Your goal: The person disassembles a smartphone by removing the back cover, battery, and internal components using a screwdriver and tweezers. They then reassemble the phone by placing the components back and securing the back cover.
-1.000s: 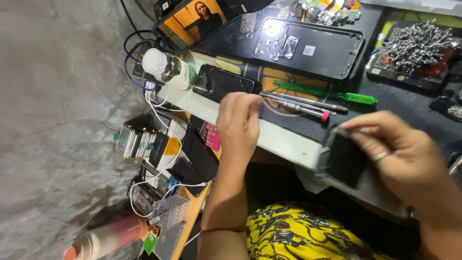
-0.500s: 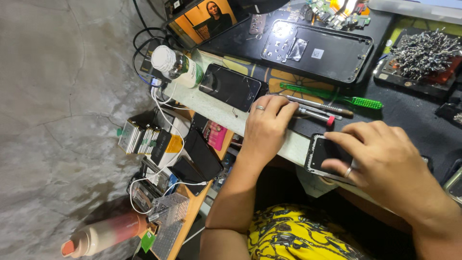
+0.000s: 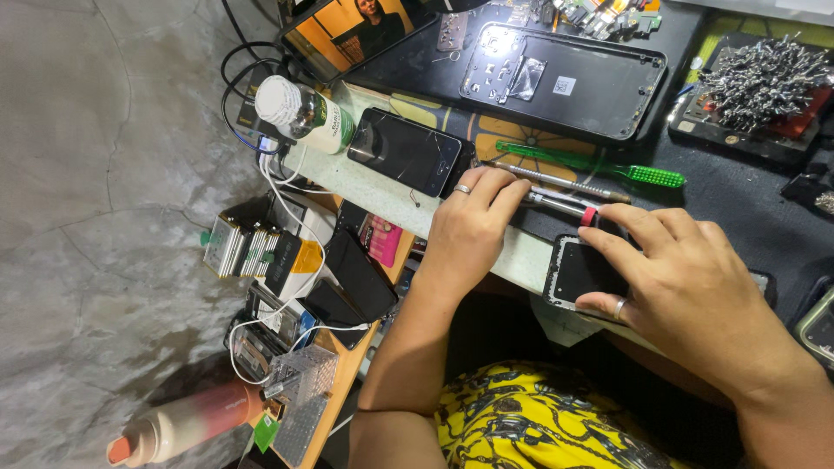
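Covering the phone frame [image 3: 580,276], right hand [image 3: 686,282].

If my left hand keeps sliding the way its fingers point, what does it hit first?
The left hand points up and right across the bench. Its fingertips already lie on the metal screwdrivers; just beyond is the green-handled tool, then the black phone back cover. Depth is hard to judge.
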